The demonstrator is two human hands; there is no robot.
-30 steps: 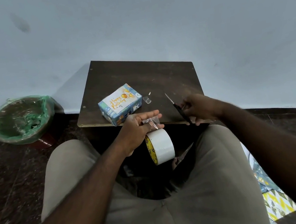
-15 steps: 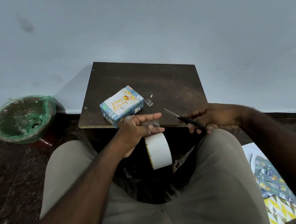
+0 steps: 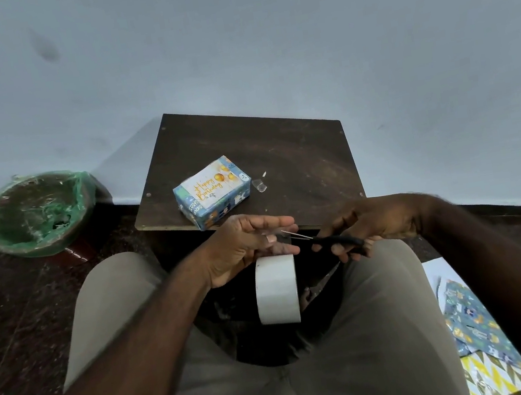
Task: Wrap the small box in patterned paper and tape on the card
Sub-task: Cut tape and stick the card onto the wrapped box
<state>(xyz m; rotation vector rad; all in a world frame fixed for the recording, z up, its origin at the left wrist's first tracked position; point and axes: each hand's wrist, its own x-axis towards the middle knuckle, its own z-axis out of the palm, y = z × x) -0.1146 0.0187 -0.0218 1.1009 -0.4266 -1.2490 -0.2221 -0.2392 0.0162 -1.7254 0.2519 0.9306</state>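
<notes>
The small box (image 3: 214, 192), wrapped in blue patterned paper, lies on the dark wooden board (image 3: 297, 157) with a white "Happy Birthday" card (image 3: 207, 185) on its top face. My left hand (image 3: 246, 247) pinches the pulled-out end of clear tape, and the white tape roll (image 3: 277, 290) hangs below it between my knees. My right hand (image 3: 369, 224) grips black-handled scissors (image 3: 323, 238), whose blades point left and reach the tape strip at my left fingertips.
A small cut piece of clear tape (image 3: 259, 185) lies on the board right of the box. A bin lined with green plastic (image 3: 38, 215) stands on the floor at left. Patterned paper sheets (image 3: 475, 337) lie on the floor at right.
My right hand has brought the scissors left from the board's edge to the tape strip. The tape roll has turned so its white face shows. The box has not moved.
</notes>
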